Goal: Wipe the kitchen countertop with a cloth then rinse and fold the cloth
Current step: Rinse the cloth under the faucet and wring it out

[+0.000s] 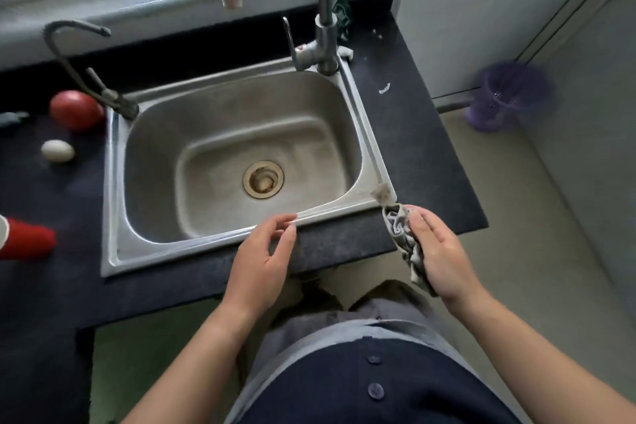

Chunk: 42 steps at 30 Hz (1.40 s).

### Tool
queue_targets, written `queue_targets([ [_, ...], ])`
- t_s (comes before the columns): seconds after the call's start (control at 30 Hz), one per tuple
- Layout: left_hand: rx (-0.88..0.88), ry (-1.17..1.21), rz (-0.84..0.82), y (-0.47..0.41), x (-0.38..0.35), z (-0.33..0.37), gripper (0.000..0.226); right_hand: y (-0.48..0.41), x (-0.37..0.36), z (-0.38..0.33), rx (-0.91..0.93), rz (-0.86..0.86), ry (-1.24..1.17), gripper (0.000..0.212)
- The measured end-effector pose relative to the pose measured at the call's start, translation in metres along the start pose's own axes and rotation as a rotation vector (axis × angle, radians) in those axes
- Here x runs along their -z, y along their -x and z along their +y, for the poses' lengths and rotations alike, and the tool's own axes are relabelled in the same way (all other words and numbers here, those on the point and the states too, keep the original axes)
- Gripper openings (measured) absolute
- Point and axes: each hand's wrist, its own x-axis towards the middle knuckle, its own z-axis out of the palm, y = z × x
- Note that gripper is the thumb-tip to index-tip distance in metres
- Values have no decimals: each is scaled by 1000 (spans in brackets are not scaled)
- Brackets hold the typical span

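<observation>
At the front edge of the dark speckled stone desk (pixel 347 244), the person stands facing the rectangular stainless steel sink (pixel 220 162). Right hand (pixel 438 253) at 4 o'clock from the drain: clenched around a crumpled grey patterned cloth (pixel 406 241), which hangs over the desk edge beside the sink's near right corner. Left hand (pixel 263 256) at 6 o'clock: released, fingers loosely curled, fingertips at the sink's front rim, grasping nothing. Tall chrome tap (pixel 325 27) at 1 o'clock; thin dark gooseneck tap (pixel 79 62) at 10 o'clock. Round red fruit (pixel 76 110) and white egg (pixel 57 150) lie on the desk at 9 o'clock, apart.
</observation>
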Motion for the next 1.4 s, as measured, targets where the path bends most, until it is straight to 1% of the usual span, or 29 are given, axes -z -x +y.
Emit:
queue_targets([
  [0.07,19,3,-12,-22,5,2,18,-17,-5,-5,-6,36,-6,22],
  [0.2,44,-4,-9,-57,11,16,23,-49,-7,-25,-49,50,9,22],
  [0.3,16,-37,31,-93,8,29,22,-83,-10,-52,-9,34,78,21],
  [0.43,-4,-59,120,-150,5,58,20,-141,-15,-89,74,-30,190,21],
  [0.53,8,-69,181,-199,3,80,21,-191,-22,-103,61,-112,214,20],
  [0.63,41,-37,266,-246,-3,98,23,-232,-31,-113,79,-148,244,20],
  [0.77,61,26,425,-298,-13,113,36,-267,-45,-119,27,-195,166,19],
  [0.83,41,15,500,-317,-18,117,41,-281,-49,-119,36,-209,197,20],
  [0.87,36,8,520,-325,-20,117,40,-287,-50,-117,47,-214,221,21],
  [0.97,45,-27,544,-336,-24,118,23,-300,-52,-112,21,-235,213,23],
  [1.03,41,-37,563,-340,-25,114,18,-304,-53,-110,8,-237,200,23],
  [1.27,8,-12,585,-339,-23,108,14,-307,-54,-104,-19,-240,167,23],
  [1.4,73,91,571,-337,-21,107,13,-302,-54,-103,-9,-237,152,21],
])
